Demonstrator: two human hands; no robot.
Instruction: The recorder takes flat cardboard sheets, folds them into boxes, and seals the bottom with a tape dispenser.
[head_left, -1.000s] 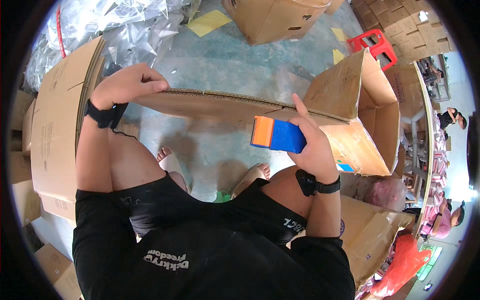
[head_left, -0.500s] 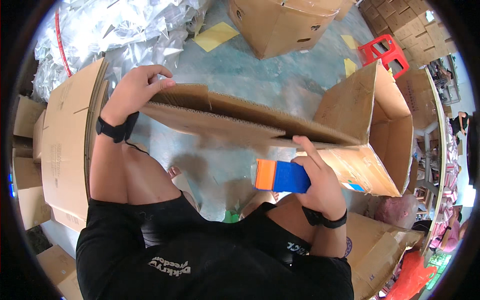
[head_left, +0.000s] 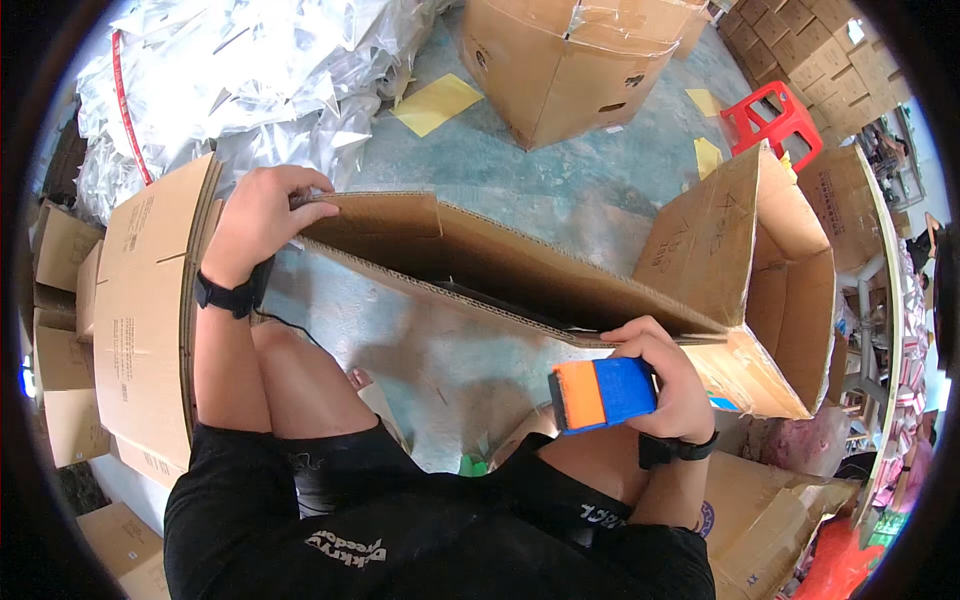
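The fisheye rim darkens the picture's edges, and the person's own black shirt and bare knees cover the lower middle, hiding the floor (head_left: 560, 180) under them; what lies inside the long cardboard box (head_left: 500, 270) cannot be made out past a dark slit between its flaps. That box is brown corrugated board, stretching across the middle from the left hand (head_left: 262, 215) to an upright open end at the right, where its flaps stand apart and show a bare inside. The left hand is clamped on the box's far left corner, fingers curled over the edge of the flap. The right hand (head_left: 668, 378) is closed around a tape dispenser (head_left: 600, 393), blue with an orange end, held just below the box's near edge; whether the tool touches the board cannot be told. Flat cardboard sheets (head_left: 150, 300) lean at the left, a heap of clear plastic bags (head_left: 240, 80) lies beyond them, and a second box (head_left: 570, 60) and a red stool (head_left: 775, 118) stand farther off, with bare grey floor between them.
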